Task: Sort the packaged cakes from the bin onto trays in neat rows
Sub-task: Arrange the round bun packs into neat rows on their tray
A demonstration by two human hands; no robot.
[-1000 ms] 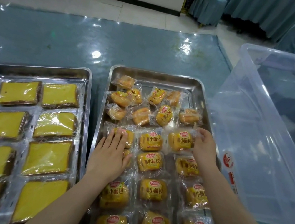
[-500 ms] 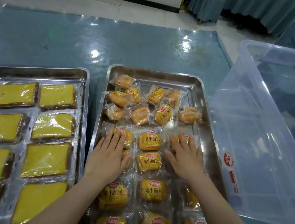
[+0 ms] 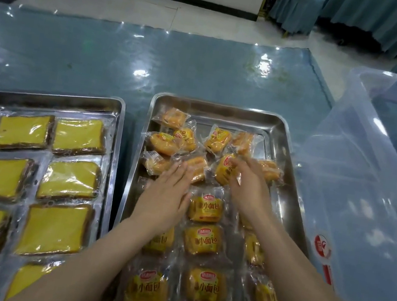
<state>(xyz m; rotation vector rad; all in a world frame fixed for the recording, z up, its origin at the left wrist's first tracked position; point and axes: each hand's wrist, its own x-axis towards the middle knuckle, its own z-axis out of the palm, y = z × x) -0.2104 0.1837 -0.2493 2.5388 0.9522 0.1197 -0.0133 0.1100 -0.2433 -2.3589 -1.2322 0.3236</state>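
A steel tray [image 3: 225, 109] holds small yellow bun packets: neat rows [image 3: 200, 240] in its near part and a loose pile [image 3: 167, 142] at its far end. My left hand [image 3: 166, 197] lies flat with straight fingers, and its tips touch a loose packet [image 3: 199, 163] at the pile's edge. My right hand [image 3: 249, 185] reaches into the pile, its fingers curled round an upright packet [image 3: 224, 170]. The image is blurred there. My forearms cover parts of the rows.
A second steel tray [image 3: 43, 98] on the left holds flat yellow cake slices [image 3: 76, 135] in two columns. A large clear plastic bin [image 3: 369, 192] stands against the right tray's right side. Beyond the trays lies blue table [image 3: 128, 59] under glossy film.
Both hands have moved from the rows forward to the loose pile. The right hand went from lying flat on the rows to gripping a loose packet. The camera has tilted forward.
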